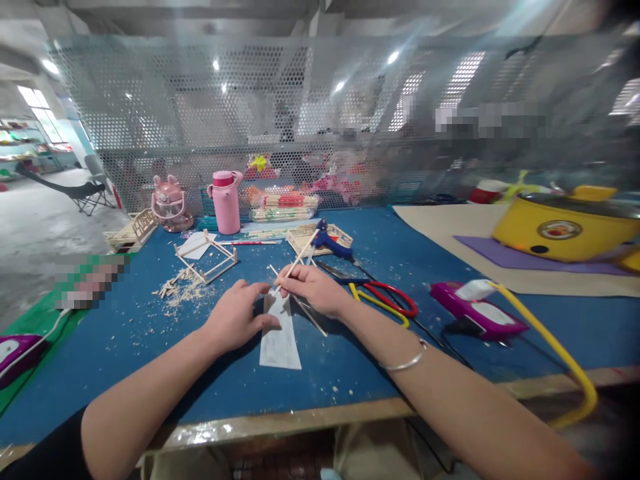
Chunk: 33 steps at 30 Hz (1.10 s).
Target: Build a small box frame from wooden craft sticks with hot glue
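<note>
My right hand (317,288) pinches a thin wooden stick (303,255), which slants up and away over the table. Beside it, my left hand (243,311) has its thumb and fingers apart, with the fingertips close to the stick's lower end. A white paper strip (281,343) lies flat beneath both hands. More thin sticks (314,317) rest under my right hand. Just beyond the hands lies a blue glue gun (334,241), near a small wooden stick frame piece. To the left stands an open stick frame (207,259) beside a heap of wood bits (183,285).
Scissors (390,299) with red and yellow handles lie right of my hand, near a purple power strip (477,312) with a yellow cable. A yellow electric pot (565,227) stands far right. A pink bottle (227,203) and bundled sticks (285,207) line the perforated back screen.
</note>
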Each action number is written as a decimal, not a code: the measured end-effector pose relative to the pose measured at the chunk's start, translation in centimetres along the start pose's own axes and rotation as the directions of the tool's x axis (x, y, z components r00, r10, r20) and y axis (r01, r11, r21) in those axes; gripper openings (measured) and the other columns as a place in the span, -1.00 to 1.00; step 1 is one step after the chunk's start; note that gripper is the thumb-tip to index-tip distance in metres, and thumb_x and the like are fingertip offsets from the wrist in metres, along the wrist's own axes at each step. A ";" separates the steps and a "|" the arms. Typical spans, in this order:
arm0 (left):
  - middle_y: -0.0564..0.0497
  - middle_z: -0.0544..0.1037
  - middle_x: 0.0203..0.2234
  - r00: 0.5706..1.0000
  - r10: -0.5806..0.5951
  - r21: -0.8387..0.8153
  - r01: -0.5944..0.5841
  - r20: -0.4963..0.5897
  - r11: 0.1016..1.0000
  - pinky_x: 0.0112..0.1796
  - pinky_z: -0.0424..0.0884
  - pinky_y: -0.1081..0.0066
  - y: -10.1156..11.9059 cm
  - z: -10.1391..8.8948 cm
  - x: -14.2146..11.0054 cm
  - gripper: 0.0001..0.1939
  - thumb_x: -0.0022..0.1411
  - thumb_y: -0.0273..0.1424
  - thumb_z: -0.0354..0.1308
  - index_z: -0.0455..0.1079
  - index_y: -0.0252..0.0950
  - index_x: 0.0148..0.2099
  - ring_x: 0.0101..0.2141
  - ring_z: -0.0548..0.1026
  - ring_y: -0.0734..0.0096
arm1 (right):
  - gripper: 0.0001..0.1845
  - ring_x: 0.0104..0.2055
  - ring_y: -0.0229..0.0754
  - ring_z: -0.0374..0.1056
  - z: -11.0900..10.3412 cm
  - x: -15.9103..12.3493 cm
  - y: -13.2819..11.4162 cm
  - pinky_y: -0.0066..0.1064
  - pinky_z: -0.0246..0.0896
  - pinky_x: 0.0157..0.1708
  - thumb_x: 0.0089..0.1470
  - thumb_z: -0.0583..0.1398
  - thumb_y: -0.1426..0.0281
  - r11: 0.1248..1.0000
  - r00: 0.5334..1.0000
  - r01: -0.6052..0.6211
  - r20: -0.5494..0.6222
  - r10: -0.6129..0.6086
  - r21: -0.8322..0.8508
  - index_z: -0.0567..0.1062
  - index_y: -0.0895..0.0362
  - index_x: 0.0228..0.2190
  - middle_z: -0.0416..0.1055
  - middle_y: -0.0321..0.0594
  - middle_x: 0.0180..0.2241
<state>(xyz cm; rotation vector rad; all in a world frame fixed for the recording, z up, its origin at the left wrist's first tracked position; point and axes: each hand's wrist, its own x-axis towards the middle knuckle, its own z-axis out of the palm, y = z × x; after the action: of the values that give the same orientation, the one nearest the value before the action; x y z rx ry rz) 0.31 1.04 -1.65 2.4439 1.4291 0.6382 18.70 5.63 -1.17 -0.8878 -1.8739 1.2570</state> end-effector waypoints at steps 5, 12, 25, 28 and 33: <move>0.00 0.54 -0.48 0.989 -0.032 -0.202 0.001 -0.146 0.979 -0.30 0.31 0.39 0.3 0.0 -0.2 -0.82 0.17 -0.30 0.12 0.50 -0.26 -0.35 -0.38 0.43 0.34 | -0.64 -0.47 -0.33 0.23 0.5 -0.2 -0.4 -0.42 0.13 -0.34 -0.15 0.28 0.13 0.976 0.995 -0.044 0.097 0.024 0.213 0.41 0.19 -0.47 0.32 -0.35 -0.54; 0.00 0.58 -0.42 0.998 0.003 -0.636 0.038 0.062 0.771 -0.24 0.34 0.41 0.6 0.0 -0.4 -0.66 0.22 -0.21 0.01 0.49 -0.34 -0.33 -0.35 0.47 0.37 | -0.62 -0.49 -0.34 0.23 0.3 -0.5 -1.0 -0.43 0.13 -0.36 -0.16 0.29 0.11 0.966 0.989 -0.037 0.146 -0.001 0.256 0.40 0.18 -0.50 0.34 -0.35 -0.55; 0.07 0.39 -0.72 0.964 -0.266 -0.578 0.230 0.024 0.783 -0.53 0.17 0.49 1.3 0.1 -0.4 -0.59 0.18 -0.19 -0.02 0.28 -0.30 -0.62 -0.63 0.26 0.52 | -0.57 -0.37 -0.22 0.23 -0.1 -0.3 -0.3 -0.34 0.15 -0.31 0.06 0.14 0.42 0.660 0.856 0.350 -0.060 -0.513 -0.665 0.31 0.20 0.00 0.38 -0.17 -0.34; 0.08 0.39 -0.71 0.988 -0.144 -0.549 0.155 0.064 0.821 -0.51 0.19 0.50 1.8 0.4 -0.7 -0.59 0.21 -0.22 -0.04 0.28 -0.31 -0.62 -0.62 0.27 0.52 | -0.71 -0.26 -0.13 0.27 -0.5 -0.2 0.1 -0.28 0.14 -0.25 0.13 0.07 0.45 0.396 0.776 0.427 0.105 -0.622 -0.813 0.45 0.16 -0.12 0.42 -0.09 -0.29; 0.00 0.53 -0.46 0.999 -0.046 -0.473 0.030 -0.023 0.881 -0.35 0.32 0.42 1.4 0.5 -0.8 -0.68 0.24 -0.21 -0.03 0.43 -0.31 -0.34 -0.42 0.42 0.41 | -0.69 -0.29 -0.16 0.31 -0.9 -0.2 -0.4 -0.32 0.17 -0.26 0.19 0.02 0.36 0.507 0.773 0.403 -0.012 -0.634 -0.762 0.53 0.21 -0.26 0.44 -0.08 -0.37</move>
<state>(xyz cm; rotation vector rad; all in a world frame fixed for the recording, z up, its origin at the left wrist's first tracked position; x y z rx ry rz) 1.28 -0.38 -1.69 2.0241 1.1570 0.9021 19.51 5.79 -0.61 -0.7100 -2.1640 -0.0650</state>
